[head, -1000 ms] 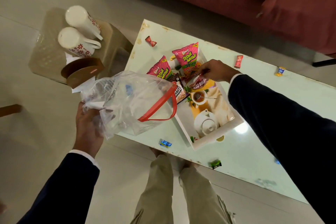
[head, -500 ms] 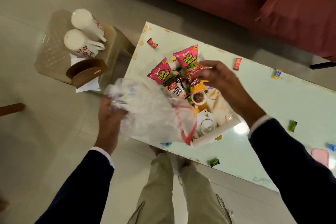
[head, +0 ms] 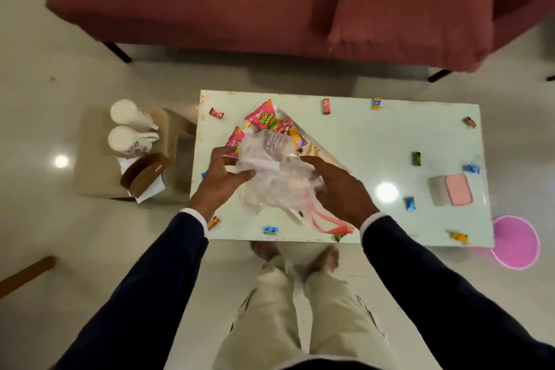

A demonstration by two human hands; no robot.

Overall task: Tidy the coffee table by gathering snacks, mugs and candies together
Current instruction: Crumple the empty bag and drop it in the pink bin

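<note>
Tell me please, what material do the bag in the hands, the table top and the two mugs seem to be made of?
The bag: thin clear plastic film, crinkled and see-through, with a red handle strip. The table top: a glossy pale surface, perhaps glass or laminate; it mirrors a ceiling light. The two mugs: probably glazed ceramic, white and smooth with a red flower print, though the picture is too blurred to be sure.

A dark red sofa (head: 270, 0) stands behind the table (head: 360, 141) on a glossy pale floor (head: 45, 219) with lamp reflections.

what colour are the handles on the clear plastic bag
Red: the handles hang off the clear plastic bag near the table's front edge, best seen in the head view.
</note>
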